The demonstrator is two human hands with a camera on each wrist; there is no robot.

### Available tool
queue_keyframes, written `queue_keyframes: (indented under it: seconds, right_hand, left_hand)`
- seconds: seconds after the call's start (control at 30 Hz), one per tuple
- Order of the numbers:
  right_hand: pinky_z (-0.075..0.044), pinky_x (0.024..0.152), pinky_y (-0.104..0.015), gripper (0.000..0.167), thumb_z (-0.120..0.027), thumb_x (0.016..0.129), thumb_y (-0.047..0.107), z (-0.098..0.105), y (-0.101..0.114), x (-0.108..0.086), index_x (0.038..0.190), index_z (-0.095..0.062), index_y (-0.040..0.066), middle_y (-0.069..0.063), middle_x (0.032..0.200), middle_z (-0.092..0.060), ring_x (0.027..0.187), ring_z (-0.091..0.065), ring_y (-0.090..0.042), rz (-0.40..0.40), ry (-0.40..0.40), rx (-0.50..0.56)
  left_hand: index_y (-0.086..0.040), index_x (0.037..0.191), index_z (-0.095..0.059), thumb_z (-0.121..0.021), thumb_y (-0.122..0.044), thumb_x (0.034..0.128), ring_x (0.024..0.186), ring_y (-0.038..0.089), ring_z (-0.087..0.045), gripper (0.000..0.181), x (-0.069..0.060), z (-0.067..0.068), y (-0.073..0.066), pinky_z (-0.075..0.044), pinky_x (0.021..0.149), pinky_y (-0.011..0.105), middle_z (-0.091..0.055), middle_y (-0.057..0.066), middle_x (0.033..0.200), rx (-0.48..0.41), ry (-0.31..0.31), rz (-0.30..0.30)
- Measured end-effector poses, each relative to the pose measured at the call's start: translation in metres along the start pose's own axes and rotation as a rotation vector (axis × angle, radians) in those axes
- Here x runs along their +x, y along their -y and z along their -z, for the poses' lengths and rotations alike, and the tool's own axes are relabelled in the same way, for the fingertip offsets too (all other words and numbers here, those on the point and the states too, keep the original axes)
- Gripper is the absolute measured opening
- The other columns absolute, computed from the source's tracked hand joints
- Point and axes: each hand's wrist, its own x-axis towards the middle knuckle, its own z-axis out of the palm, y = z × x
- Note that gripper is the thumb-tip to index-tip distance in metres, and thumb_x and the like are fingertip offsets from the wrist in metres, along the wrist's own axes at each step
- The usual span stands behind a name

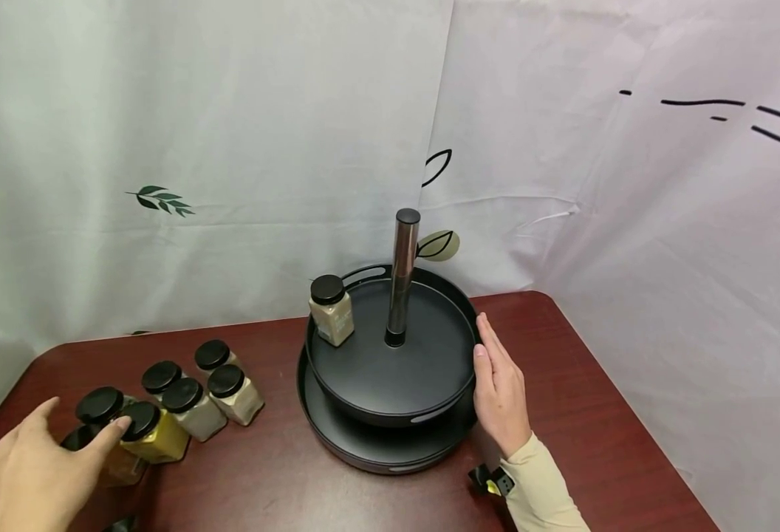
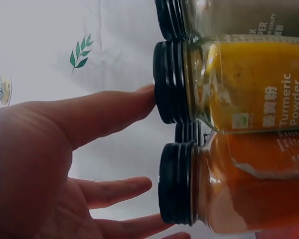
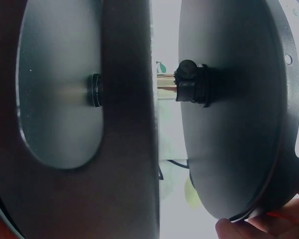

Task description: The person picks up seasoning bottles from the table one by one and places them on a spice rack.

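Over the jars at the table's left, the left hand (image 1: 44,469) has its fingers spread, the thumb at the black lid of the yellow turmeric jar (image 1: 164,441). In the left wrist view the thumb of the left hand (image 2: 65,149) touches the lid of the turmeric jar (image 2: 254,84); the other fingers reach toward the orange jar (image 2: 259,179). The right hand (image 1: 501,391), fingers extended, rests against the right rim of the upper tray (image 1: 390,384) of a black two-tier stand. One beige jar (image 1: 333,319) stands on that tray. The right hand's fingers (image 3: 269,226) touch the upper tray's edge (image 3: 239,124).
Several black-lidded jars (image 1: 235,397) stand between the left hand and the stand. The lower tray (image 1: 363,447) sits on the red-brown table (image 1: 244,488), and a metal post (image 1: 402,273) rises from the upper one. A white curtain (image 1: 230,148) hangs behind.
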Motion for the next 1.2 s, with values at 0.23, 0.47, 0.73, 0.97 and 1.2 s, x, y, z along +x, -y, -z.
queue_keyframes:
  seconds: [0.23,0.47,0.73,0.97,1.2]
  right_hand:
    - [-0.026,0.113,-0.013,0.043,-0.045,0.106,0.005,0.000,0.000,0.000,0.149,-0.046,-0.001,-0.009,0.155,-0.043,0.141,-0.043,-0.027,-0.011,0.003,0.000]
    - [-0.026,0.113,-0.013,0.043,-0.045,0.106,0.006,0.000,0.000,0.001,0.149,-0.046,0.000,-0.009,0.155,-0.043,0.141,-0.043,-0.027,-0.014,0.009,-0.006]
    - [-0.026,0.113,-0.013,0.044,-0.045,0.106,0.006,0.000,-0.001,0.001,0.150,-0.046,0.003,-0.008,0.155,-0.043,0.141,-0.043,-0.027,-0.012,0.004,-0.013]
    - [-0.026,0.113,-0.013,0.043,-0.045,0.106,0.006,0.000,0.000,0.001,0.149,-0.046,0.000,-0.008,0.155,-0.043,0.141,-0.043,-0.026,-0.013,0.005,-0.009]
    - [-0.026,0.113,-0.013,0.044,-0.044,0.107,0.009,0.000,0.000,0.001,0.150,-0.045,0.005,-0.007,0.155,-0.043,0.142,-0.042,-0.024,-0.023,0.007,-0.014]
  left_hand:
    - [0.009,0.155,-0.005,-0.062,-0.046,0.0958,0.123,0.064,-0.034,0.100,0.007,0.001,0.008,-0.036,0.097,0.071,-0.027,0.044,0.144,0.079,0.057,0.009]
    - [0.012,0.153,-0.018,-0.063,-0.058,0.0920,0.121,0.063,-0.040,0.103,0.012,0.001,0.016,-0.041,0.092,0.068,-0.035,0.045,0.140,0.079,0.125,-0.011]
    - [0.013,0.148,-0.028,-0.073,-0.054,0.0861,0.111,0.062,-0.048,0.102,0.016,0.000,0.023,-0.044,0.086,0.064,-0.037,0.048,0.135,0.109,0.138,-0.033]
    - [0.013,0.145,-0.032,-0.087,-0.043,0.0740,0.104,0.058,-0.052,0.106,0.022,-0.006,0.032,-0.046,0.080,0.062,-0.045,0.044,0.132,0.134,0.143,-0.042]
    - [0.020,0.126,-0.041,-0.092,-0.034,0.0668,0.086,0.051,-0.059,0.096,0.028,-0.009,0.039,-0.045,0.074,0.059,-0.059,0.037,0.095,0.103,0.136,-0.090]
